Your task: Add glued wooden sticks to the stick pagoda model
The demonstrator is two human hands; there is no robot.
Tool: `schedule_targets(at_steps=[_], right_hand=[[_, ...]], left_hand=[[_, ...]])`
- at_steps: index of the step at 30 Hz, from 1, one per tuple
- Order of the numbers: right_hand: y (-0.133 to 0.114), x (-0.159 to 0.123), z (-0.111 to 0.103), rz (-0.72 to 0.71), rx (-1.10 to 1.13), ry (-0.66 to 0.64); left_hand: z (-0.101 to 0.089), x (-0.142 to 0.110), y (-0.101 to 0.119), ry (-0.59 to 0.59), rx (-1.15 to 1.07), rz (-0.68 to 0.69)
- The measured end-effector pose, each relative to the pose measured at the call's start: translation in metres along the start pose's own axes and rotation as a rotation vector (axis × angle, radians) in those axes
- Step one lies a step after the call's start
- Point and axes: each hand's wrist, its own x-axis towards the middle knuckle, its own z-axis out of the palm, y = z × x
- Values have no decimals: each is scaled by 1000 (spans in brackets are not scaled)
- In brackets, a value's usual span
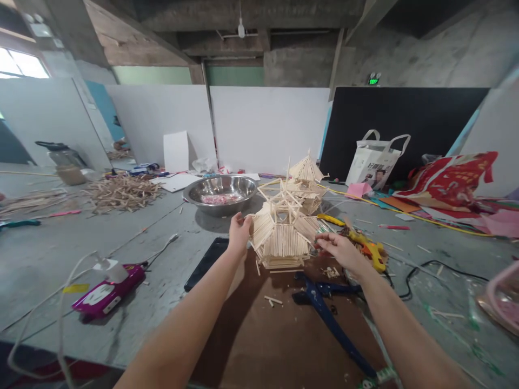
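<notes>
A pagoda-like model of thin wooden sticks (284, 227) stands on a brown board (275, 335) on the grey table. My left hand (239, 233) grips the model's left roof edge with curled fingers. My right hand (338, 249) pinches the right roof edge between thumb and fingers. A second, smaller stick tower (307, 175) stands just behind. Loose stick bits (272, 300) lie on the board in front.
A steel bowl (221, 193) sits behind left. Blue-handled cutters (324, 302), a yellow glue gun (371, 249), a black tablet (206, 263), a magenta box (107, 292), a stick pile (121, 193), cables, a white bag (375, 162) and coloured paper (450, 181) surround the board.
</notes>
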Motion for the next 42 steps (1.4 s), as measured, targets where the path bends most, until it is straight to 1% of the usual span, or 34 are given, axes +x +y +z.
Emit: schedule_targets(at_steps=[5, 7, 9, 11, 12, 13, 14, 15, 16, 18, 21, 22, 23, 25, 27, 30, 33, 38, 42], right_hand=[[-3, -3, 0, 43, 7, -40], [-4, -4, -1, 21, -72, -44], [-6, -6, -3, -44, -223, -26], [-12, -10, -5, -146, -385, -31], [-17, -13, -5, -192, -452, -54], [-22, -17, -4, -232, -510, -91], [-27, -21, -3, -258, -564, -134], [-32, -24, -1, -277, -617, -177], [-36, -28, 2, -289, -671, -222], [-43, -35, 9, -291, -774, -318], [-45, -39, 18, -247, -922, -433], [-44, -39, 20, -221, -972, -455], [-42, -38, 20, -195, -1019, -467], [-37, -35, 20, -149, -1096, -488], [-32, -31, 18, -109, -1140, -509], [-29, -28, 17, -75, -1148, -518], [-29, -27, 18, -91, -1123, -493], [-30, -28, 19, -142, -1062, -467], [-30, -28, 19, -168, -1018, -453]], left_hand=[[7, 7, 1, -86, -8, -15], [6, 9, 2, -93, -3, 4], [1, 8, 6, -58, 10, 53], [-8, 1, 13, 16, 35, 131], [-14, -5, 18, 57, 50, 170], [-20, -13, 24, 95, 75, 237], [-26, -23, 30, 104, 169, 390], [-32, -35, 35, 66, 252, 517], [-36, -46, 40, -16, 330, 605], [-41, -70, 44, -252, 523, 722], [-39, -96, 35, -711, 910, 744], [-36, -101, 29, -828, 1042, 733], [-33, -106, 22, -900, 1164, 712], [-26, -111, 8, -936, 1342, 698], [-20, -113, -4, -914, 1412, 753], [-12, -114, -11, -873, 1477, 794], [-6, -114, -10, -874, 1510, 780], [-4, -113, -5, -899, 1486, 709], [-5, -111, 0, -960, 1473, 660]])
